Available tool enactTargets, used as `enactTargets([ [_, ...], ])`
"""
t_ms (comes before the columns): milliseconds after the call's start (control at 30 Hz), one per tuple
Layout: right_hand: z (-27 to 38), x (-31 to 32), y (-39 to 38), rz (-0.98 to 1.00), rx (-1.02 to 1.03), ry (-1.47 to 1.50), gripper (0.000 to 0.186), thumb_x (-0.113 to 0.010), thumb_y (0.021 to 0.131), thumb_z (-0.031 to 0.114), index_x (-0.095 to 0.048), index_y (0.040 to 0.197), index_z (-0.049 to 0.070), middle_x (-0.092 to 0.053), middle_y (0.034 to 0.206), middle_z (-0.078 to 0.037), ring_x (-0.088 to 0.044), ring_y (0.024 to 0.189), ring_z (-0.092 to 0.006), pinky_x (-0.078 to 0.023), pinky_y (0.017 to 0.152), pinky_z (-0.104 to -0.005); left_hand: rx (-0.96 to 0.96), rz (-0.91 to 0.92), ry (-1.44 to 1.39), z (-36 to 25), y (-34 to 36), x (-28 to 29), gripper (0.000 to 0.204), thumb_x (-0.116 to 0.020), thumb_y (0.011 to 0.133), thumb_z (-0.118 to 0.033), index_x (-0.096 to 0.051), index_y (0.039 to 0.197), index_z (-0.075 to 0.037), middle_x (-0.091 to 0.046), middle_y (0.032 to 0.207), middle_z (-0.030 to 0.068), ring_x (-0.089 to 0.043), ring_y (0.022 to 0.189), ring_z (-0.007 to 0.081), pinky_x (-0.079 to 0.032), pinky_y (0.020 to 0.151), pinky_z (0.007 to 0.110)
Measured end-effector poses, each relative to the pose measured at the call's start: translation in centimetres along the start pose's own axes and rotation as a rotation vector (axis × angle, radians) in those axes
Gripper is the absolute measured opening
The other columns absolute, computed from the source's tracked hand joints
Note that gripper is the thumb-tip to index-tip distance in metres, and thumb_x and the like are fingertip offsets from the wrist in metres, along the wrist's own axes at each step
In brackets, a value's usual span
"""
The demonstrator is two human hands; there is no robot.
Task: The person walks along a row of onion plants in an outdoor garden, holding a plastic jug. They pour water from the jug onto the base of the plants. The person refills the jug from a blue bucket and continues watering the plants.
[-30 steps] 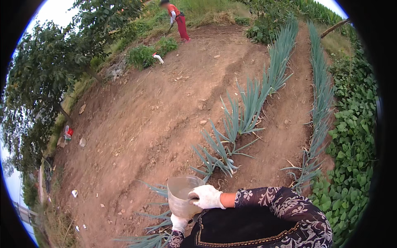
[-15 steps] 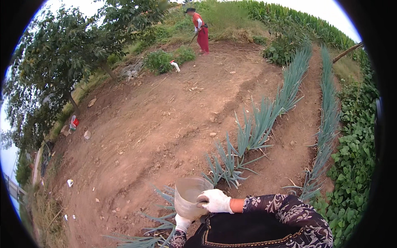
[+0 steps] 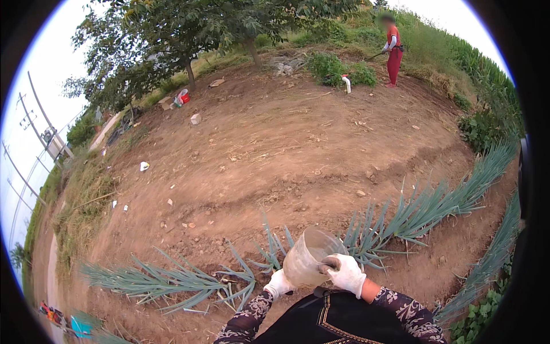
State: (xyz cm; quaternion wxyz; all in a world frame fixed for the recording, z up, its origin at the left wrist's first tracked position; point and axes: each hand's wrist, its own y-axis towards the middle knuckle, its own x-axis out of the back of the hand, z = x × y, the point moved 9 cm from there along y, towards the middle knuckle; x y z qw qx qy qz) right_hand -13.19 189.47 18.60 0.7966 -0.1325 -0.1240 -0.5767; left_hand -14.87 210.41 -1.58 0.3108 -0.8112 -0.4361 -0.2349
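A cloudy, see-through plastic tub (image 3: pixel 302 259) is held tilted in front of my waist, its wide mouth facing up and away. Closed around its lower left side is my left hand (image 3: pixel 280 284), in a white glove. My right hand (image 3: pixel 347 276), also gloved in white with soiled fingertips, is closed at the tub's right rim. The tub's contents cannot be made out. Green onion plants (image 3: pixel 375 232) stand in a row just beyond the tub, and more onion plants (image 3: pixel 172 281) lean outward on the left.
Bare brown soil (image 3: pixel 258 155) slopes away beyond the row. A person (image 3: pixel 394 51) in red holds a long-handled tool at the far right. Near the trees are a red bucket (image 3: pixel 184 96) and a white pipe (image 3: pixel 346 84). A turquoise container (image 3: pixel 81 326) sits at lower left.
My view and body have turned left, so the far person and the onion rows appear farther right. Both hands keep their hold on the tub.
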Motion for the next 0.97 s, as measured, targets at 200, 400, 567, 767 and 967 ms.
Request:
enactTargets([
  [200, 1.4, 0.1, 1.0, 0.044, 0.068, -0.063, 0.021, -0.059, 0.079, 0.024, -0.063, 0.083, 0.004, -0.061, 0.079, -0.015, -0.059, 0.077, -0.0323, -0.047, 0.067, -0.0374, 0.074, 0.04, -0.067, -1.0, -0.6, 1.5, 0.054, -0.071, 0.068, -0.032, -0.055, 0.113, -0.007, -0.06, 0.111, 0.0089, -0.056, 0.104, 0.0224, -0.044, 0.088, 0.032],
  [400, 3.9, 0.1, 1.4, 0.088, 0.17, -0.059, 0.024, -0.059, 0.077, 0.024, -0.061, 0.093, 0.006, -0.061, 0.086, -0.015, -0.057, 0.085, -0.0319, -0.046, 0.072, -0.0375, 0.04, -0.078, -0.437, -2.8, -2.0, 4.4, 0.053, -0.072, 0.069, -0.025, -0.053, 0.114, -0.005, -0.06, 0.111, 0.0084, -0.056, 0.103, 0.0205, -0.044, 0.088, 0.032],
  [567, 6.0, 2.7, 0.8, -0.025, 0.28, -0.131, 0.032, -0.063, 0.073, 0.021, -0.058, 0.102, 0.008, -0.058, 0.1, -0.014, -0.053, 0.096, -0.0331, -0.044, 0.081, -0.0388, 0.022, -0.15, -0.773, -6.5, -3.0, 6.4, 0.069, -0.076, 0.068, -0.019, -0.041, 0.126, -0.005, -0.052, 0.122, 0.008, -0.052, 0.109, 0.0196, -0.042, 0.093, 0.034],
  [767, 1.0, 7.7, -1.2, -0.231, 0.119, -0.001, 0.029, -0.061, 0.073, 0.013, -0.058, 0.1, 0.004, -0.058, 0.099, -0.014, -0.057, 0.089, -0.0303, -0.046, 0.079, -0.0355, 0.13, -0.118, -0.697, -5.8, -4.3, 8.3, 0.079, -0.08, 0.063, -0.022, -0.037, 0.127, -0.006, -0.049, 0.125, 0.0081, -0.048, 0.113, 0.0196, -0.04, 0.096, 0.036],
  [967, -13.4, 8.6, -8.2, -0.353, -0.277, -0.112, 0.016, -0.057, 0.077, 0.007, -0.062, 0.091, 0.002, -0.062, 0.092, -0.012, -0.061, 0.085, -0.0235, -0.048, 0.076, -0.0308, 0.207, -0.146, -0.905, -1.2, -6.1, 7.1, 0.085, -0.08, 0.062, -0.022, -0.031, 0.13, -0.007, -0.047, 0.127, 0.0086, -0.047, 0.115, 0.0201, -0.04, 0.096, 0.038],
])
